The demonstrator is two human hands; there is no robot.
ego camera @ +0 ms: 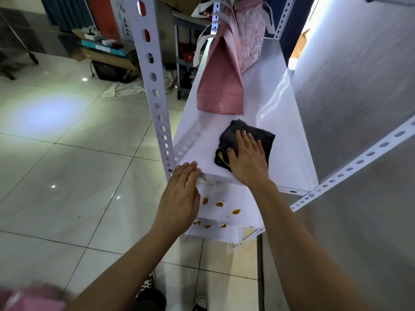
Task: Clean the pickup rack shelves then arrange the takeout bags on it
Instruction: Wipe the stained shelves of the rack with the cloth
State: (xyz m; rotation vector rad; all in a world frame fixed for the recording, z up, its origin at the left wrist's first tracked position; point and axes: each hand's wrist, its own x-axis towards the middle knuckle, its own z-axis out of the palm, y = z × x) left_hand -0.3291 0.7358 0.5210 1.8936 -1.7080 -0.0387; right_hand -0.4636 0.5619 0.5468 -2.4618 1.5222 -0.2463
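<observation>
Far to the left, the tiled floor (67, 153) shines under reflected ceiling lights, and cardboard boxes (105, 52) with odds and ends sit at the back of the room. Next comes the rack's near-left upright (155, 86), a white perforated post rising from the corner of the shelf.

At that corner the person's left hand (179, 198) rests with its fingers straight and close together, fingertips touching the front edge of the white shelf (292, 142); it holds nothing.

Below that edge, two lower shelves (224, 196) show, each marked with orange-brown smears (219, 204).

A little further right, the right hand (247, 158) lies flat on a dark grey cloth (247, 135), fingers spread and straight, pressing it onto the shelf surface near the front. A strip of yellow shows at the cloth's left fold.

Behind the cloth, further along the same shelf, a plain pink takeout bag (221, 86) stands upright with white handles, and just behind it, touching or nearly so, a second pink bag (251, 41) printed with a cartoon cat.

To the right, another perforated white rail (359, 162) crosses diagonally in front of a grey wall (359, 86).

At the bottom left corner something blurred and pink (29, 299) sits close to the camera; I cannot tell what it is.
</observation>
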